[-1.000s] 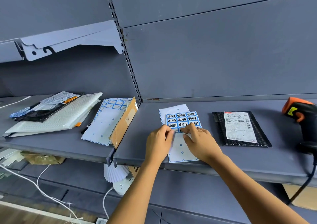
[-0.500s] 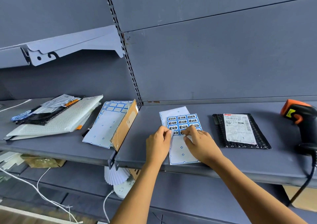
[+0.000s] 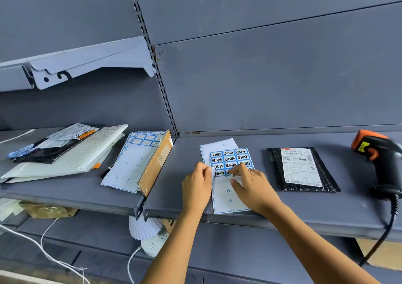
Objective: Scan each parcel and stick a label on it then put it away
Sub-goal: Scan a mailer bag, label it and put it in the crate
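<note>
Left hand (image 3: 196, 185) pinches the left edge of the label sheet (image 3: 227, 196) near the shelf (image 3: 326, 216) front edge. Right hand (image 3: 253, 184) fingertips pinch at a bottom-row label (image 3: 228, 171); can't tell if it's lifted. Risk: a fast peel tears or folds the label, or drags the sheet off the front edge. Black parcel (image 3: 303, 169) lies flat right of the sheet, waybill up, long axis front-to-back, top toward the back edge. Scanner (image 3: 378, 153) sits at the right end.

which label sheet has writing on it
The blue-bordered white label sheet under the left hand and right hand: its labels carry black characters. The left sheet by the brown cardboard box has blanks.
</note>
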The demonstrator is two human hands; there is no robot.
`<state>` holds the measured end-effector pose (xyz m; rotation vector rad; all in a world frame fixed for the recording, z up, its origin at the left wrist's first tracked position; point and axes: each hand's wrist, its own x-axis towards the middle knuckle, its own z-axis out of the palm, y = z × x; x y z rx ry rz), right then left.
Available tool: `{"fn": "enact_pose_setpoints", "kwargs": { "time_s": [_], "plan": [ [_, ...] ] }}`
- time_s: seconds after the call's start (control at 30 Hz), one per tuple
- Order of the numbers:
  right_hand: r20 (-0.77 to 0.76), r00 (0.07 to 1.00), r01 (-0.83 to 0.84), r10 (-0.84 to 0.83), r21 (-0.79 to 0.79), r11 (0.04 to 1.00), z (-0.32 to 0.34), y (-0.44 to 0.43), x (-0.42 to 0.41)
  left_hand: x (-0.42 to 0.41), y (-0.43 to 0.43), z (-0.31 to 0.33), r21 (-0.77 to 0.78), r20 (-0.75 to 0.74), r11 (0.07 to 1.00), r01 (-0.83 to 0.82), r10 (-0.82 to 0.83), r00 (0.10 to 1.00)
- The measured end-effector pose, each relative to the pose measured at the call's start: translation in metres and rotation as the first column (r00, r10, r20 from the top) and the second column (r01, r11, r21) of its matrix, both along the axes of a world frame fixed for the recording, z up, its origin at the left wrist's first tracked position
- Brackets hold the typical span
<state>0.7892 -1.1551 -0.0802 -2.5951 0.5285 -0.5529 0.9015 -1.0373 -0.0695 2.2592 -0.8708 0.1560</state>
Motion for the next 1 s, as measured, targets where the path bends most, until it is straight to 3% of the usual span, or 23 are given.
{"fn": "enact_pose_setpoints", "kwargs": {
  "time_s": [0.17,0.3,0.4,0.5,0.57,0.67,0.83,1.0],
  "plan": [
    [0.004,1.000,-0.005,0.005,0.017,1.000,0.003,0.001,-0.001,-0.002,0.000,0.003,-0.044,-0.059,0.999,-0.029,0.026,0.998],
    [0.172,0.980,0.070,-0.103,0.184,0.980,0.015,0.005,-0.005,-0.005,0.002,0.002,-0.123,-0.049,0.992,-0.027,0.021,0.999],
    [0.314,0.909,0.103,-0.274,0.468,0.878,0.031,0.007,-0.016,-0.006,0.001,0.001,-0.218,0.045,0.976,-0.018,0.028,0.999],
    [0.306,0.868,0.054,-0.391,0.725,0.687,0.049,0.004,-0.021,-0.010,-0.005,0.012,-0.282,0.182,0.959,-0.013,0.067,0.981],
    [0.270,0.870,0.006,-0.412,0.831,0.556,0.059,0.000,-0.020,-0.012,-0.013,0.020,-0.261,0.445,0.962,0.074,0.052,0.894],
    [0.246,0.863,-0.043,-0.442,0.906,0.420,0.067,-0.007,-0.019,-0.014,-0.026,0.023,-0.157,0.757,0.972,0.174,0.005,0.653],
    [0.188,0.867,0.007,-0.462,0.922,0.387,0.069,-0.014,-0.025,-0.024,-0.040,0.013,-0.117,0.848,0.974,0.195,-0.003,0.529],
    [0.143,0.869,0.050,-0.475,0.928,0.370,0.067,-0.019,-0.030,-0.035,-0.048,0.013,-0.143,0.872,0.964,0.223,0.016,0.490]
  ]
}}
